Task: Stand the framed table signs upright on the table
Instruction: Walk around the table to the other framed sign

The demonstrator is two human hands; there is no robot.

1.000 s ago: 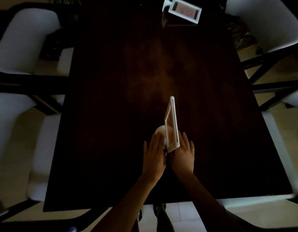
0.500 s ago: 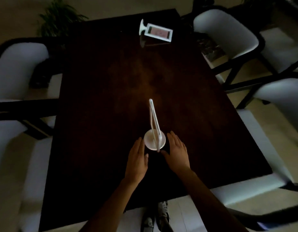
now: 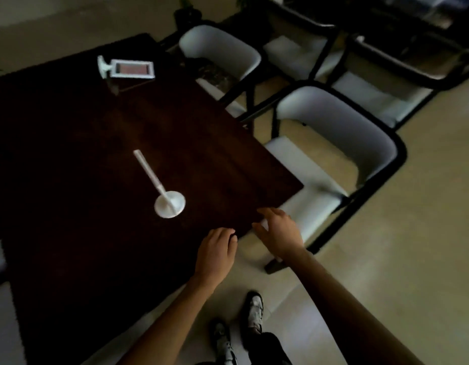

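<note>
A white framed table sign (image 3: 152, 177) stands upright on its round base on the dark wooden table (image 3: 83, 233), seen edge-on from above. A second white framed sign (image 3: 129, 69) lies flat near the table's far end, its base pointing left. My left hand (image 3: 217, 252) hovers at the table's near right edge, fingers loosely curled, holding nothing. My right hand (image 3: 279, 231) is just off the table's corner, fingers spread and empty. Both hands are well clear of the standing sign.
White-cushioned chairs with black frames stand along the table's right side: one (image 3: 338, 133) close to my right hand, another (image 3: 223, 51) farther back, more behind them. My feet in pale shoes (image 3: 251, 309) are on the beige floor by the table corner.
Both hands let go of the near sign, which now stands alone, and drew back to the table's right corner. My view has swung right, showing the chairs and floor.
</note>
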